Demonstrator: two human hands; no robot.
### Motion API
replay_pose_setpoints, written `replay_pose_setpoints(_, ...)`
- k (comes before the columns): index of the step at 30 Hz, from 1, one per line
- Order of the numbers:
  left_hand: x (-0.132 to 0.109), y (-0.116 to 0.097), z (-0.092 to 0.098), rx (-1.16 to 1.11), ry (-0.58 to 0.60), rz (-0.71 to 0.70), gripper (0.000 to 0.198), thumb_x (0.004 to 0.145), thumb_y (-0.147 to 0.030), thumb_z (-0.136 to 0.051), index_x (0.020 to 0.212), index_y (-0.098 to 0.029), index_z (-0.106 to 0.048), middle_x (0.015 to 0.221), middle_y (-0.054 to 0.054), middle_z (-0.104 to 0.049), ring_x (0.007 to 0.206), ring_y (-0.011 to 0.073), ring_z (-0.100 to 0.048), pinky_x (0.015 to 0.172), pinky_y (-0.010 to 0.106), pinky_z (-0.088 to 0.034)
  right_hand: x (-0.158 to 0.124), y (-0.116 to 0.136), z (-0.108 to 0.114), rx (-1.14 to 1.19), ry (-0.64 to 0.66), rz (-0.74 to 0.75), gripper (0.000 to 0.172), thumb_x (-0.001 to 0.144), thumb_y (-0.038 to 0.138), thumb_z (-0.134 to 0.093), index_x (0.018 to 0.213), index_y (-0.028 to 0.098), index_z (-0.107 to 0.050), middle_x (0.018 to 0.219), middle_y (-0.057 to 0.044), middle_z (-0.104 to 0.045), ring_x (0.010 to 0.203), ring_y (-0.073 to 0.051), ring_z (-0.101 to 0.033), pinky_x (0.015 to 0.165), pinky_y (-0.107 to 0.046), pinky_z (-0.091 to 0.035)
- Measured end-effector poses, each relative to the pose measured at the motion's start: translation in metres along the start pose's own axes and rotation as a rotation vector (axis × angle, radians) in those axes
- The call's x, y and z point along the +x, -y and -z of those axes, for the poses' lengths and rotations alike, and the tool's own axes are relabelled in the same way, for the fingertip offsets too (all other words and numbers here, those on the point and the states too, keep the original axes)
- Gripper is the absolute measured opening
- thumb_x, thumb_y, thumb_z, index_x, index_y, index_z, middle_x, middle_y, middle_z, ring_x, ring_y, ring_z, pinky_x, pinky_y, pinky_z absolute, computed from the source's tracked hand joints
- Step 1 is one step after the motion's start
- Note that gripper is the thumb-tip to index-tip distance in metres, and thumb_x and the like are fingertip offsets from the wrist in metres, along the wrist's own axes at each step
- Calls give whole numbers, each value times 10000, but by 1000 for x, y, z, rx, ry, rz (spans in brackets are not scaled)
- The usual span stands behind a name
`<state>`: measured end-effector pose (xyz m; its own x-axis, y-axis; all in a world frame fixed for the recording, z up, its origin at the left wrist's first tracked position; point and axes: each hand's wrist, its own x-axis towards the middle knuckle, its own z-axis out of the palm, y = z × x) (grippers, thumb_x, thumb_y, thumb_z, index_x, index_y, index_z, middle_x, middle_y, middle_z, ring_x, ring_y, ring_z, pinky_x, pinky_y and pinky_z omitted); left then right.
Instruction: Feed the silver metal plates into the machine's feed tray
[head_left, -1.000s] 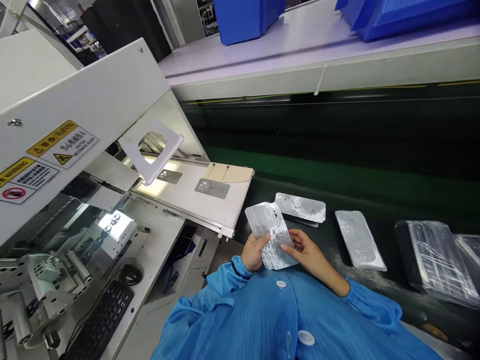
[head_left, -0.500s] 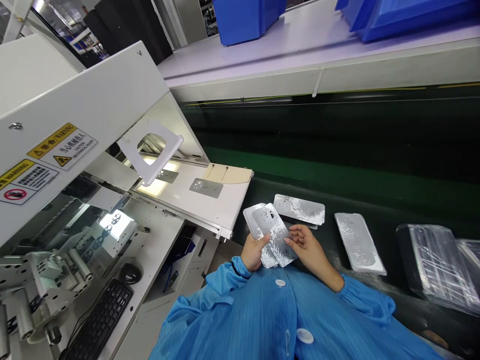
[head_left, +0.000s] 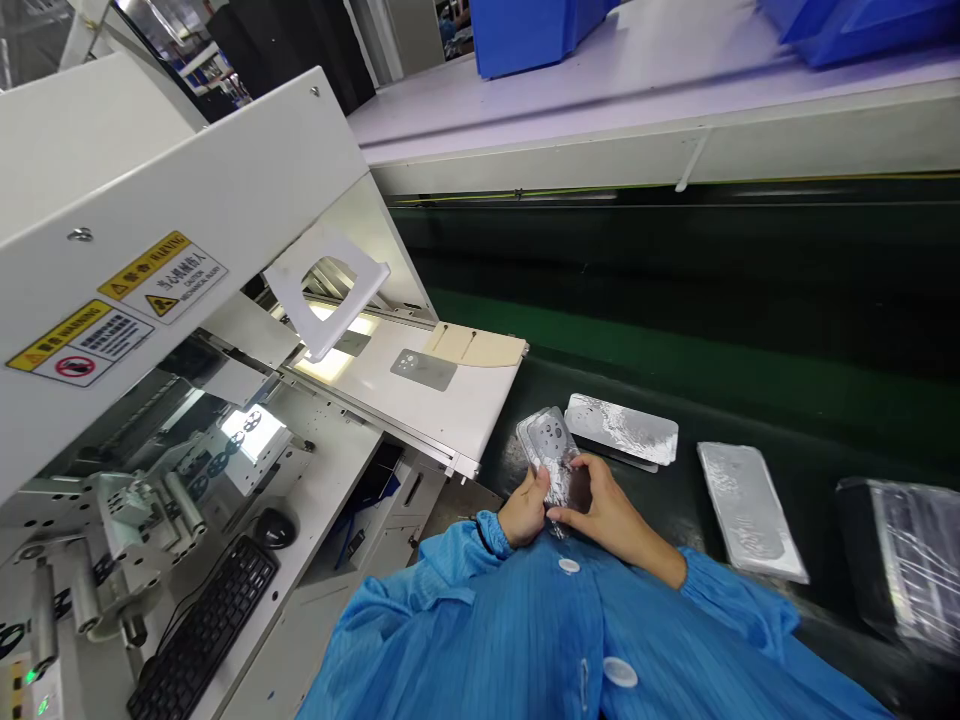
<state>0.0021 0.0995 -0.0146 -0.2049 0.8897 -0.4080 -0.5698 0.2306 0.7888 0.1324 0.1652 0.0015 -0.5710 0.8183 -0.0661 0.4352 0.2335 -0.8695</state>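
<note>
Both hands hold a small stack of silvery film-wrapped plates [head_left: 550, 445] with round camera cut-outs, just above my blue smock. My left hand [head_left: 525, 512] grips the stack's lower left edge with its thumb on top. My right hand [head_left: 604, 512] closes over the stack's lower right part, fingers curled across the front. Right behind the stack, another wrapped plate pile [head_left: 621, 428] lies on the dark belt. A single grey plate [head_left: 424, 369] rests on the white machine tray [head_left: 465, 410] to the left.
A white machine housing [head_left: 165, 240] with warning labels fills the left. A keyboard [head_left: 202, 630] and mouse [head_left: 274, 526] sit low left. More wrapped plates [head_left: 750, 510] and a plastic-wrapped bundle [head_left: 900, 560] lie on the green-edged conveyor [head_left: 675, 370]. Blue bins [head_left: 525, 30] stand behind.
The fanned plates have been squared into one tight stack. My right hand has slid over its front. The view has shifted slightly right.
</note>
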Motion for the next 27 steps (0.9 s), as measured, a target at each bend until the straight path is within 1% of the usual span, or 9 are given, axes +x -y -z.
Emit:
replay_pose_setpoints(3,2,-1,2,128,137,25,591,761,-630,-507,1126,-180,-624,1269,80,-585,1322,236,-374,1143,338,-190,0,-1,-6,32,95,37,607,589,416,-721,1058,245,-376,1113,-75,-505,1013,-254,-534,857,-418,-457)
replay_pose_setpoints(6,7,-4,3,187,259,-4,593,780,-591,-518,1200,-177,-568,1351,92,-510,1356,232,-317,1126,347,-229,9,-12,6,-47,98,103,497,629,324,-654,1047,249,-394,1077,-63,-517,1003,-247,-536,853,-399,-458)
replay_pose_setpoints(9,14,-4,4,260,210,-43,640,771,-502,-596,1321,-215,-438,1458,98,-365,1389,258,-239,1095,390,-265,30,-35,39,-340,-42,145,452,599,202,-582,1034,216,-460,1093,-111,-529,1082,-305,-501,928,-432,-404)
replay_pose_setpoints(11,20,-4,4,341,169,-38,719,757,-442,-634,1377,-234,-336,1484,119,-297,1386,275,-236,1067,412,-292,47,-54,64,-537,-100,113,483,602,175,-565,1077,186,-480,1223,-158,-484,1162,-335,-458,972,-453,-367)
replay_pose_setpoints(15,43,-4,0,577,133,-98,817,619,-316,-758,1325,-204,-361,1482,173,-231,1357,326,-250,1009,467,-348,73,-83,90,-756,74,36,504,641,155,-574,1133,211,-482,1374,-140,-421,1256,-336,-390,1025,-591,-253)
replay_pose_setpoints(18,72,-9,-11,811,112,-179,701,470,-214,-837,1090,-175,-513,1493,182,-190,1364,372,-201,1060,535,-257,80,-90,90,-812,220,-53,545,651,184,-638,1168,248,-479,1473,-111,-315,1336,-377,-259,960,-698,-245)
replay_pose_setpoints(21,107,-15,-28,1044,161,-250,617,408,-138,-854,927,-168,-521,1511,189,-148,1379,394,-139,1083,562,-199,81,-88,84,-829,272,-153,691,593,224,-743,1220,261,-454,1524,-115,-188,1357,-434,-162,882,-702,-334)
replay_pose_setpoints(24,139,-18,-47,1248,326,-297,715,319,-89,-870,931,-179,-511,1513,177,-157,1386,415,-91,1062,576,-250,79,-80,81,-886,234,-183,770,558,174,-765,1245,252,-425,1494,-152,-228,1326,-439,-236,809,-598,-456)
replay_pose_setpoints(27,159,-18,-60,1450,450,-296,749,324,-96,-874,972,-189,-510,1433,186,-304,1362,428,-160,1028,567,-310,76,-74,81,-940,172,-134,626,616,89,-689,1183,218,-455,1349,-168,-412,1242,-373,-380,776,-466,-504)
